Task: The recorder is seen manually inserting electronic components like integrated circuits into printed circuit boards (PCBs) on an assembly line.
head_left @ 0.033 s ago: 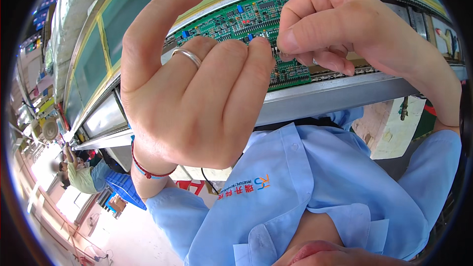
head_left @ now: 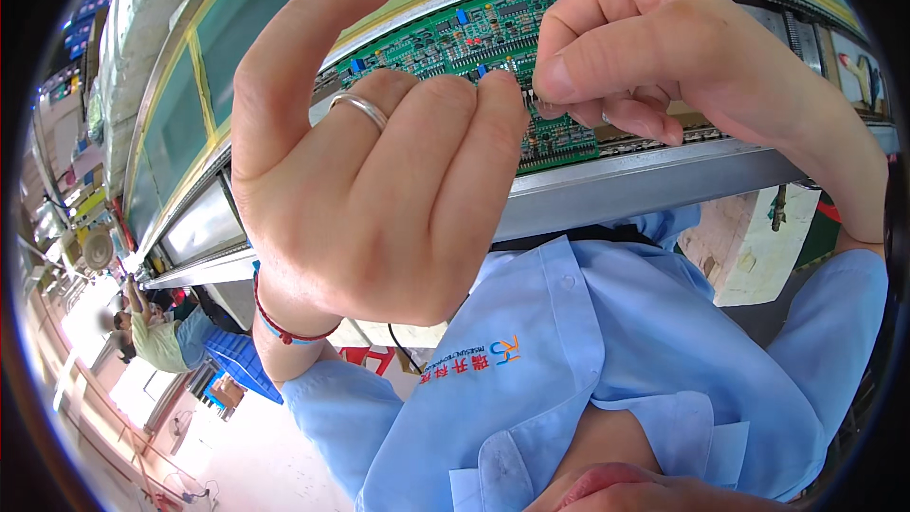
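Observation:
A green circuit board (head_left: 559, 144), crowded with small parts, lies under both my hands. My left hand (head_left: 379, 190) is above its near middle, back upward, with the little finger raised and the other fingers curled down. Its thumb is hidden, and so is anything it holds. My right hand (head_left: 635, 57) comes in from the right, thumb and index finger pressed together beside the left index fingertip. Thin pale pins (head_left: 531, 98) show between the two hands at the board. What the right fingertips grip is too small to name.
A metal rail (head_left: 645, 173) runs along the board's near side, with a chain track (head_left: 701, 133) beside it. Beyond lies a green surface edged in yellow (head_left: 204, 85). At far left another person (head_left: 161, 341) works near a blue crate (head_left: 242, 365).

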`<state>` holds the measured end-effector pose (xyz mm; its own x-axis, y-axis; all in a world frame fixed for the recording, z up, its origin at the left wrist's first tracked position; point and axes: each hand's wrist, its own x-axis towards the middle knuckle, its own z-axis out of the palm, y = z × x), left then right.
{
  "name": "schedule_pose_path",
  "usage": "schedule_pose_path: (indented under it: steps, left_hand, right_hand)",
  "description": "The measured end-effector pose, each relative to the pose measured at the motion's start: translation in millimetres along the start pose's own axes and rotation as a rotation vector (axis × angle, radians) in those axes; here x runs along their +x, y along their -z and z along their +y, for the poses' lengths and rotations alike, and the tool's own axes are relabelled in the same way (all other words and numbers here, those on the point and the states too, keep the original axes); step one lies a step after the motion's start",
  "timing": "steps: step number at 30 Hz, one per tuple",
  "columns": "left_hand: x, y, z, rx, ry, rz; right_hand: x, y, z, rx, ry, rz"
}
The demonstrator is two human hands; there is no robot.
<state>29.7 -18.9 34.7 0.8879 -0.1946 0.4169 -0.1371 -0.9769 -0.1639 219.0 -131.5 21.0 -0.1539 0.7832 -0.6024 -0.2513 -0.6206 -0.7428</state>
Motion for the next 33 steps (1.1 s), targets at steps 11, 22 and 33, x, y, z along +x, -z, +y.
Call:
schedule_pose_path:
  steps: [11,22,33]
  left_hand:
    - [-13,-2,17,0.175,0.007,0.022]
    - [-16,-3,12,-0.075,0.173,0.063]
    - [-7,0,10,-0.111,0.097,0.031]
  right_hand:
    - [-5,2,8,0.002,0.029,-0.082]
    - [-11,1,3,-0.125,0.130,-0.013]
    - [-9,-4,1,-0.183,0.059,-0.018]
